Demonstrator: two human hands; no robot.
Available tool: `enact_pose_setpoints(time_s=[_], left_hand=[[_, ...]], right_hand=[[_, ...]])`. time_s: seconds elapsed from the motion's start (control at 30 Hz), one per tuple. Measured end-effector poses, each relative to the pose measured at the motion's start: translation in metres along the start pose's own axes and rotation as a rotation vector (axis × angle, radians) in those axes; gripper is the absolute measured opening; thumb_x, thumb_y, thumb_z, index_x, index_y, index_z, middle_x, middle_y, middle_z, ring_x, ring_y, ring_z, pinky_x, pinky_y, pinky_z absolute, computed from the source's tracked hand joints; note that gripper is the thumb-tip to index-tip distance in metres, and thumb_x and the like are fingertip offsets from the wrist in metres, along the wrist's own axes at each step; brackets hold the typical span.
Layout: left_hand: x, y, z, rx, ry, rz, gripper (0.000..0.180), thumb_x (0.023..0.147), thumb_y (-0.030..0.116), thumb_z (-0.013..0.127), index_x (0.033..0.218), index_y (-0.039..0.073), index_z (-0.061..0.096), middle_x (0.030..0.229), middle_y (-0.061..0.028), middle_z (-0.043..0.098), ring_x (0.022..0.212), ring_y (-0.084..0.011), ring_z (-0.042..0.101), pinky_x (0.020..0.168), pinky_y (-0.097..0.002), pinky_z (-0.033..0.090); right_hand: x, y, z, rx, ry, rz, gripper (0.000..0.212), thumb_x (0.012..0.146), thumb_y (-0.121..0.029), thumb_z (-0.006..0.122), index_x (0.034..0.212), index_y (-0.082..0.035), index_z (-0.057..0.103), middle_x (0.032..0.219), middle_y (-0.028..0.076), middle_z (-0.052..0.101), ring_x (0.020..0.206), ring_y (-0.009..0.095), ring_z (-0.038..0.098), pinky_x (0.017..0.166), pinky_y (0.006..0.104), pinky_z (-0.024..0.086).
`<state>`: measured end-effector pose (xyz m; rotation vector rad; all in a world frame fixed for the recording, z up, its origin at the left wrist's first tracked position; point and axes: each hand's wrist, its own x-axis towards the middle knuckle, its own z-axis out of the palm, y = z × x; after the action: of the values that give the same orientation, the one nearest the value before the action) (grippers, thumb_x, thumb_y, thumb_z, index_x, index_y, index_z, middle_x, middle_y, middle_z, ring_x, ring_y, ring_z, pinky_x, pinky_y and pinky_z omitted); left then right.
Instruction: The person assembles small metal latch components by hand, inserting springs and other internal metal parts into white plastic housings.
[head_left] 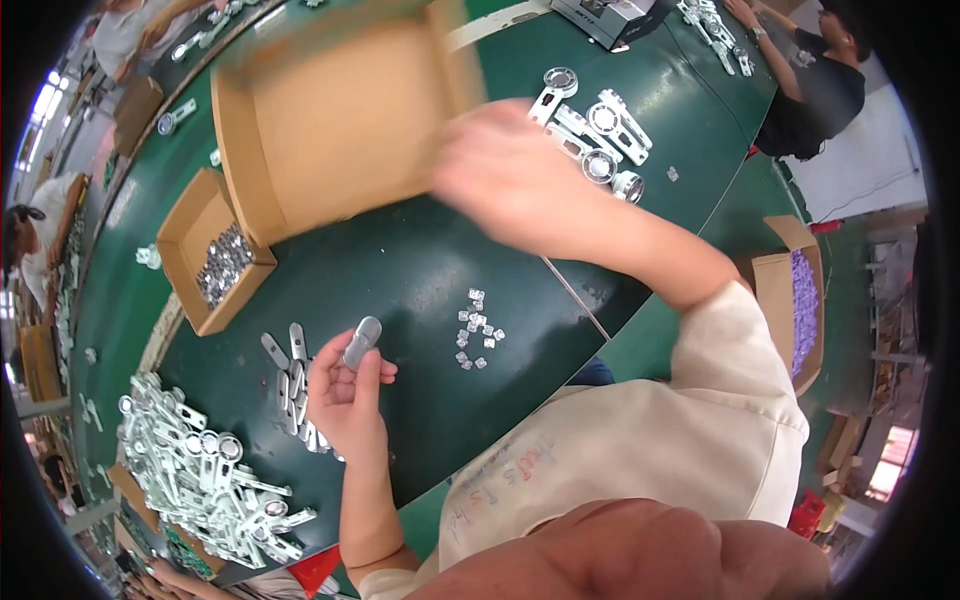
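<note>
Between the fingers and thumb of my left hand (345, 395) is a small grey elongated cover with rounded ends (362, 343). My right hand (500, 170), smeared by motion, is at the right wall of a large cardboard box (350, 120); its fingertips are hard to make out. That box looks tilted, its far and right edges blurred, and its near left corner overlaps a smaller cardboard box (245, 291) with shiny metal parts (224, 264) in it. More grey elongated covers (293, 388) lie beside my left hand. Several small clear square pieces (476, 328) are scattered between my hands.
A big heap of pale handle-shaped parts with round ends (205, 470) covers the near left of the green table (420, 440). Similar parts (598, 135) lie beyond my right forearm. A box of purple pieces (803, 315) stands at the right. Other people work around the table.
</note>
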<state>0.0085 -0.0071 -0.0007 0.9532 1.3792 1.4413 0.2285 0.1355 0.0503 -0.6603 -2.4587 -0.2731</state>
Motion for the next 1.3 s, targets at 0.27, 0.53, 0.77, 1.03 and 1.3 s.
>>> enact_pose_setpoints(time_s=[0.27,0.53,0.77,1.03,1.3], left_hand=[[0.0,0.007,0.01,-0.076,-0.151,-0.078,0.027,0.084,-0.006,0.057,0.11,-0.006,0.052,0.092,-0.0152,0.063,0.072,-0.0168,0.064,0.062,-0.0241,0.052],[-0.003,0.001,0.006,-0.046,-0.138,-0.056,0.028,0.084,-0.006,0.058,0.111,-0.005,0.052,0.092,-0.0152,0.062,0.073,-0.0172,0.064,0.063,-0.0248,0.052],[-0.004,0.001,0.01,-0.101,-0.179,-0.092,0.031,0.083,-0.008,0.058,0.113,-0.006,0.05,0.097,-0.0172,0.062,0.074,-0.0184,0.064,0.063,-0.0248,0.053],[-0.002,0.005,0.004,-0.171,-0.216,-0.115,0.03,0.084,-0.008,0.056,0.114,-0.007,0.049,0.1,-0.019,0.061,0.081,-0.0225,0.066,0.071,-0.0281,0.055],[-0.001,0.007,0.001,-0.207,-0.193,-0.161,0.03,0.083,-0.007,0.058,0.112,-0.009,0.05,0.097,-0.0196,0.063,0.08,-0.0226,0.066,0.069,-0.027,0.055]], right_hand=[[-0.18,0.085,-0.1,-0.803,-0.152,1.034,0.018,0.082,-0.014,0.062,0.083,0.0,0.052,0.083,0.017,0.06,0.082,0.036,0.056,0.068,0.0449,0.045],[-0.2,0.149,-0.054,-1.019,-0.1,1.03,0.034,0.078,-0.022,0.067,0.105,-0.005,0.057,0.107,0.021,0.057,0.099,0.036,0.055,0.082,0.0466,0.046],[-0.05,0.154,-0.026,0.297,-0.622,0.273,0.051,0.07,-0.001,0.059,0.12,-0.011,0.057,0.135,0.017,0.042,0.12,0.031,0.044,0.097,0.0339,0.04],[-0.026,0.123,-0.008,0.994,0.094,1.003,0.017,0.087,-0.015,0.057,0.102,-0.006,0.054,0.081,0.002,0.06,0.067,0.008,0.057,0.053,0.0215,0.045],[-0.014,0.007,0.014,1.37,-0.432,0.714,0.074,0.068,-0.039,0.078,0.121,0.0,0.045,0.096,0.003,0.054,0.071,0.004,0.046,0.05,0.0141,0.031]])
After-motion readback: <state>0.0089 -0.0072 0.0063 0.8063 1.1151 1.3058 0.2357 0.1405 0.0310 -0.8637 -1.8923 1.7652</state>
